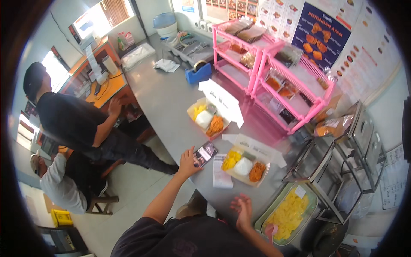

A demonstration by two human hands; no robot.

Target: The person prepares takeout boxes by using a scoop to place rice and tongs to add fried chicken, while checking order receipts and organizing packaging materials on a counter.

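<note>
My left hand (188,163) grips the near left edge of a smartphone (206,153) with a lit screen, low over the steel table. My right hand (243,208) is empty, its fingers loosely curled and apart, by the table's front edge. Between the hands lies a printed paper receipt (222,175). Next to it stands an open cardboard meal box (245,183) with a mound of white rice (243,166), fried chicken (257,172) and yellow pieces (231,159). Farther back, a second open meal box (210,134) holds rice, chicken and yellow pieces too, plus a small lidded cup (211,108).
At right are a tray of yellow food pieces (289,212) with a pink utensil (271,230) and a metal rack (324,167). Pink tiered baskets (257,51), a blue tape dispenser (199,73) and a cutlery tray (189,48) stand behind. Two people (70,119) are at left.
</note>
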